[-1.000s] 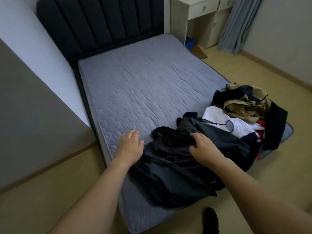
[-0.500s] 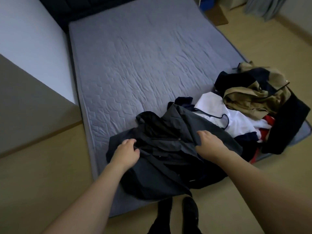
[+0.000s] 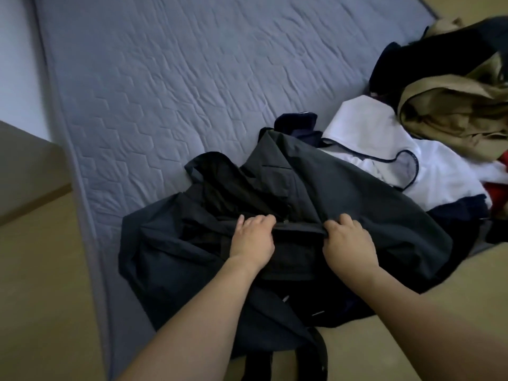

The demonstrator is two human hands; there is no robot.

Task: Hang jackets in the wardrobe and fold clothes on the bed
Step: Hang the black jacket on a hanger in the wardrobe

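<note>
A quilted grey mattress (image 3: 170, 86) fills most of the view, its left edge running along a tan floor (image 3: 41, 284). A dark jacket (image 3: 357, 204) lies crumpled at the near edge of the mattress, partly hanging over it toward the floor. The left hand (image 3: 254, 239) grips a folded band of the jacket's fabric, fingers curled over it. Just beside it, the right hand (image 3: 346, 240) pinches the same band, so the strip is stretched taut between the two hands. Further right, toward the near right corner of the mattress, sits a pile of clothes: a white garment (image 3: 384, 149) touching the jacket, then a tan garment (image 3: 450, 114) with dark and red pieces around it.
</note>
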